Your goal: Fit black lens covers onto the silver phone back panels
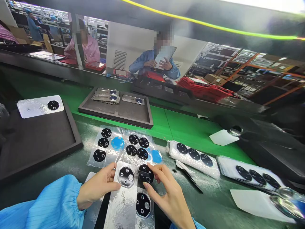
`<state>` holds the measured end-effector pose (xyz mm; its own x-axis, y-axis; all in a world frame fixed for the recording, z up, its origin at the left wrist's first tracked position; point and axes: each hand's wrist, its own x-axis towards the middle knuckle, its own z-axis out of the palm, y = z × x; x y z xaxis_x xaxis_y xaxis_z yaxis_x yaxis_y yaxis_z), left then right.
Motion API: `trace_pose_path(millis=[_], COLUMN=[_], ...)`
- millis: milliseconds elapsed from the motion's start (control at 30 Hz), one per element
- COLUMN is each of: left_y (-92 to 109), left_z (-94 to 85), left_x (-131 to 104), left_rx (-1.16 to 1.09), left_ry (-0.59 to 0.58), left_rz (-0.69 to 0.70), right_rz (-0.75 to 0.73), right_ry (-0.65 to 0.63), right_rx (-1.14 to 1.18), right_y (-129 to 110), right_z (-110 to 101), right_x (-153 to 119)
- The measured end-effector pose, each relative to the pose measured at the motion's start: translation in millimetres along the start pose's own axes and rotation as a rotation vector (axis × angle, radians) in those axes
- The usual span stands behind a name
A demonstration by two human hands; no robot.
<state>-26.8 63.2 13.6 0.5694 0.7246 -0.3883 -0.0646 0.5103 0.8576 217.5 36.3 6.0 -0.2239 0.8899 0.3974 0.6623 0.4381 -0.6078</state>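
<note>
My left hand (98, 187) is closed on the upper left edge of a silver phone back cover (120, 208), which has an octagonal camera window at its top. Between thumb and fingers, my right hand (168, 194) pinches a black octagonal camera lens cover (145, 173) by its right side, just right of that window. A second silver phone back cover (145, 220) lies partly hidden under the first. Beyond my hands, clear film sheets (121, 133) carry several black lens covers (131, 150) and blue round stickers (117, 143).
Trays stand at left (76, 136) and back (114, 117), both bearing phone covers. Stacks of film-backed lens covers (195, 162) lie right, near dark tweezers (193, 181) and white pieces (252, 202). Behind the bench frame, a person (143, 65) in blue holds a sheet.
</note>
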Motion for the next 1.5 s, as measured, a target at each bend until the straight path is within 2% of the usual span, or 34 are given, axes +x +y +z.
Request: trace_pose_path(millis=[867,1500], left_y=[-2,7], left_z=[-1.7,1.8], left_x=[0,-2], left_rx=[0.027,0.052], left_ry=[0.027,0.053], left_rz=[0.018,-0.015], right_rz=[0.016,0.012], right_ry=[-0.014,-0.011], right_rx=[-0.006,-0.016], right_y=[-1,0], right_z=[0,1], right_x=[1,0])
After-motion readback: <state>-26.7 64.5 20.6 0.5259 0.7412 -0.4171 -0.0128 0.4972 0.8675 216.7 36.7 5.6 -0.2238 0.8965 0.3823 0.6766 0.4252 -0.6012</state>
